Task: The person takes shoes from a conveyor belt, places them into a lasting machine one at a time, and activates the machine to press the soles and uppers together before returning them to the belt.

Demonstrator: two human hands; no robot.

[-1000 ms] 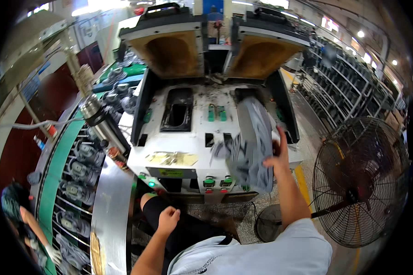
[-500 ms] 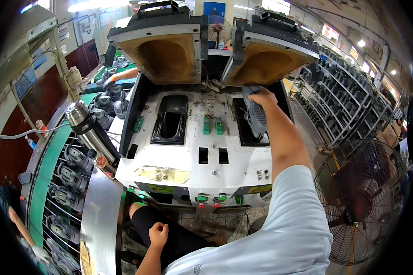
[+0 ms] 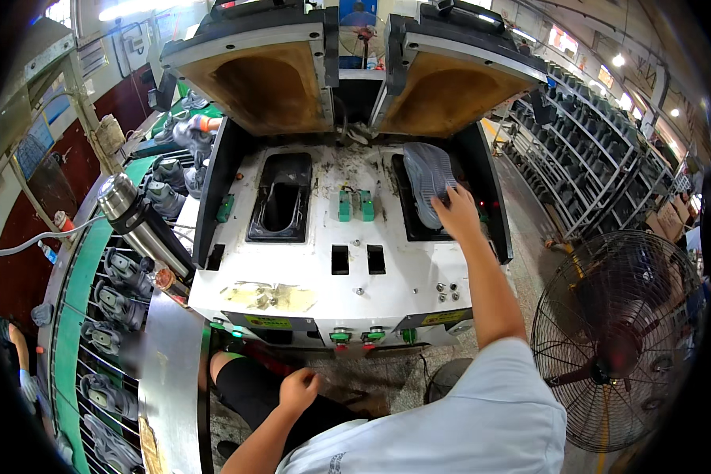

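A grey shoe (image 3: 428, 178) lies with its ribbed sole up over the black recess on the right side of the white machine top. My right hand (image 3: 460, 213) is at its near right edge, thumb and fingers on the sole's rim. Much of the recess under the shoe is hidden. Above my thigh, my left hand (image 3: 299, 390) is curled closed, with nothing visible in it. The left recess (image 3: 280, 197) holds a dark shoe-shaped opening. Both padded lids, the left one (image 3: 253, 85) and the right one (image 3: 454, 91), stand raised.
Left of the machine are a steel flask (image 3: 138, 213), a metal ledge (image 3: 164, 355) and a green conveyor (image 3: 71, 332) with several grey shoes. A large caged fan (image 3: 616, 347) stands at the right, before racks of shoes (image 3: 588, 150). A co-worker's gloved hand (image 3: 28, 387) shows far left.
My right hand has moved from the shoe's far end to its near right edge. The shoe now lies flatter over the right recess. My left hand has shifted slightly right.
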